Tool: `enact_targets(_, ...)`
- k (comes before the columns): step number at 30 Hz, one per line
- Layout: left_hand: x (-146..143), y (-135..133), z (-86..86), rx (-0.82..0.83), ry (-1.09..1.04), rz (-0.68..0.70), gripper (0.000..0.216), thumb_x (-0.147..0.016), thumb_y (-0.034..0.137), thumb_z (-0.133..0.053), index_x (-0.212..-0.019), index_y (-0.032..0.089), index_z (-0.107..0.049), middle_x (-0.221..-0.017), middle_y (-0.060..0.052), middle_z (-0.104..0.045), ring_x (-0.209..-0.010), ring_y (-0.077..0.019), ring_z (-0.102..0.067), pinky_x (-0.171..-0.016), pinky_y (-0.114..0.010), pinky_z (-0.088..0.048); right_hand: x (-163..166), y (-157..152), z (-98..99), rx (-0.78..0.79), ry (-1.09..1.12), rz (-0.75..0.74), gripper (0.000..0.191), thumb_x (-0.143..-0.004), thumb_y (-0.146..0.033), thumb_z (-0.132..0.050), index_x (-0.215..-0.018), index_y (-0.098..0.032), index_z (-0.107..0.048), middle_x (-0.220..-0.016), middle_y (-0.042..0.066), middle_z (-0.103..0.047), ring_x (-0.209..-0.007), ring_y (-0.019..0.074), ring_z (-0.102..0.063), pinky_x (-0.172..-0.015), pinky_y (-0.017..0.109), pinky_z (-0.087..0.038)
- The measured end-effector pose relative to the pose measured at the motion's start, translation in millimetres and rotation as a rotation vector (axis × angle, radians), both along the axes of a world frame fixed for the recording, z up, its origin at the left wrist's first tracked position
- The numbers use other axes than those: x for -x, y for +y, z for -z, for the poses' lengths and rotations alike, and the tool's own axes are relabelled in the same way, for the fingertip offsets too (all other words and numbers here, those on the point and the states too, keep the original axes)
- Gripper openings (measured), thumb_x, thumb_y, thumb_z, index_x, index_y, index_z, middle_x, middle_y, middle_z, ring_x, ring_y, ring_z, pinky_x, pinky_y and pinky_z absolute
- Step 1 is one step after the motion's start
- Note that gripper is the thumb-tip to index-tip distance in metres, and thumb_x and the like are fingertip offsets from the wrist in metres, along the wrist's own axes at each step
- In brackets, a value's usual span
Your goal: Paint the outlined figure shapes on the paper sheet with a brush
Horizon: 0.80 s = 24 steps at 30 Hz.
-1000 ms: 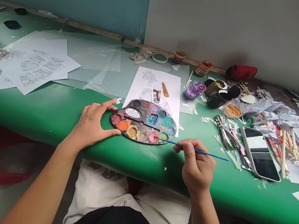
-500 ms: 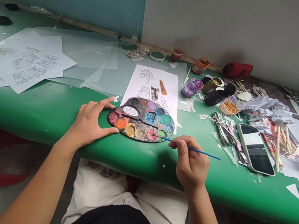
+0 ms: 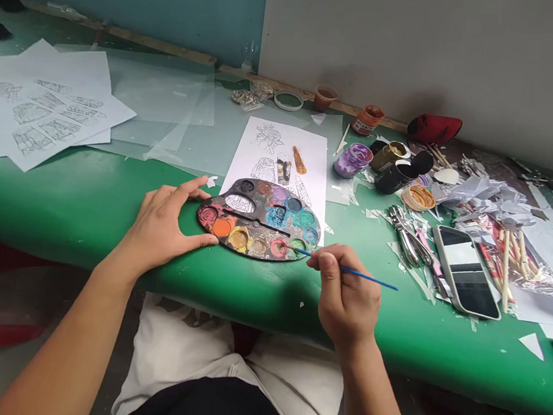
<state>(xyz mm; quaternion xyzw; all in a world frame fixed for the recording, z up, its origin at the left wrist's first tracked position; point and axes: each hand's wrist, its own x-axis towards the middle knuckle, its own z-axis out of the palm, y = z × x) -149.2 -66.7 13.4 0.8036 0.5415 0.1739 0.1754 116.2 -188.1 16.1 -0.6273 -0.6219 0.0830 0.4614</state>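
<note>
A black, paint-stained palette (image 3: pixel 255 226) with round colour wells rests at the front of the table, partly over a white sheet of line drawings (image 3: pixel 243 142). My left hand (image 3: pixel 160 222) curves round the palette's left end, thumb at the front rim and fingers by the back edge. In my right hand (image 3: pixel 348 299) a thin blue paintbrush (image 3: pixel 367 277) is pinched between thumb and fingers. Its bristle tip is in the pinkish-red well at the palette's front. Small drawn shapes, one coloured orange-brown (image 3: pixel 299 160), show on the sheet behind the palette.
Jars of purple (image 3: pixel 353 161), orange (image 3: pixel 368 120) and dark paint (image 3: pixel 397 177) stand to the right. Nearer are metal pliers (image 3: pixel 408 238), a phone (image 3: pixel 467 271), wooden sticks (image 3: pixel 505 272) and scraps. Drawing sheets (image 3: pixel 91 75) and clear plastic sheets (image 3: pixel 165 86) lie left.
The camera view has shifted slightly, moving everything a little left and up in the picture. The brush stays at the red well, and my left hand remains at the palette's edge.
</note>
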Motion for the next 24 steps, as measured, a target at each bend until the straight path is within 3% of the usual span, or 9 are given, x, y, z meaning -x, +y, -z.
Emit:
enact_targets(6, 0.9, -0.3, 1.2, -0.005, -0.006, 0.004, 0.088, -0.070, 0.046, -0.079, -0.148, 0.035, -0.038, -0.132, -0.002, -0.065, -0.125, -0.0327, -0.052, -0.114, -0.053, -0.032, 0.1, -0.4, 1.0, -0.012, 0.003, 0.001, 0.025, -0.099, -0.025, -0.045, -0.078, -0.023, -0.058, -0.069, 0.000, -0.066, -0.064, 0.0150, -0.064, -0.061, 0.027, -0.050)
enact_targets(10, 0.6, -0.6, 0.7, -0.011, -0.005, 0.008, 0.089, -0.071, 0.046, -0.079, -0.148, 0.035, -0.036, -0.131, -0.002, -0.065, -0.124, -0.0324, -0.053, -0.114, -0.053, -0.032, 0.6, -0.9, 2.7, -0.006, 0.031, -0.081, 0.024, -0.098, -0.022, -0.046, -0.077, -0.023, -0.058, -0.069, 0.000, -0.065, -0.064, 0.0146, -0.064, -0.062, 0.026, -0.050)
enact_targets(13, 0.0, -0.7, -0.1, -0.012, 0.004, 0.006, 0.089, -0.071, 0.046, -0.079, -0.148, 0.036, -0.036, -0.131, -0.002, -0.065, -0.125, -0.0325, -0.052, -0.114, -0.052, -0.032, -0.1, -1.9, 3.7, -0.026, 0.033, -0.022, 0.023, -0.098, -0.021, -0.047, -0.078, -0.022, -0.059, -0.070, 0.000, -0.065, -0.065, 0.0144, -0.064, -0.062, 0.026, -0.050)
enact_targets(17, 0.1, -0.6, -0.2, -0.018, 0.008, 0.008, 0.089, -0.071, 0.046, -0.079, -0.148, 0.035, -0.037, -0.131, -0.002, -0.065, -0.125, -0.0325, -0.053, -0.114, -0.052, -0.032, -0.3, -3.8, 5.3, -0.017, 0.052, -0.093, 0.024, -0.098, -0.021, -0.046, -0.078, -0.022, -0.059, -0.071, 0.001, -0.066, -0.066, 0.0151, -0.064, -0.063, 0.027, -0.051)
enact_targets(21, 1.1, 0.0, 1.0, -0.025, 0.004, 0.013, 0.088, -0.071, 0.047, -0.079, -0.148, 0.034, -0.038, -0.131, -0.003, -0.065, -0.124, -0.0326, -0.054, -0.114, -0.052, -0.032, 0.6, -4.2, 6.4, -0.046, 0.047, -0.029, 0.025, -0.099, -0.022, -0.046, -0.078, -0.022, -0.059, -0.070, 0.002, -0.066, -0.065, 0.0159, -0.064, -0.062, 0.028, -0.051)
enact_targets(24, 1.6, 0.3, 1.6, -0.027, 0.001, 0.019, 0.088, -0.070, 0.048, -0.079, -0.148, 0.033, -0.039, -0.131, -0.003, -0.066, -0.124, -0.0327, -0.053, -0.113, -0.052, -0.033, 0.9, -4.1, 7.3, -0.050, 0.071, -0.104, 0.024, -0.099, -0.021, -0.045, -0.079, -0.022, -0.060, -0.071, 0.002, -0.066, -0.066, 0.0156, -0.064, -0.062, 0.028, -0.051)
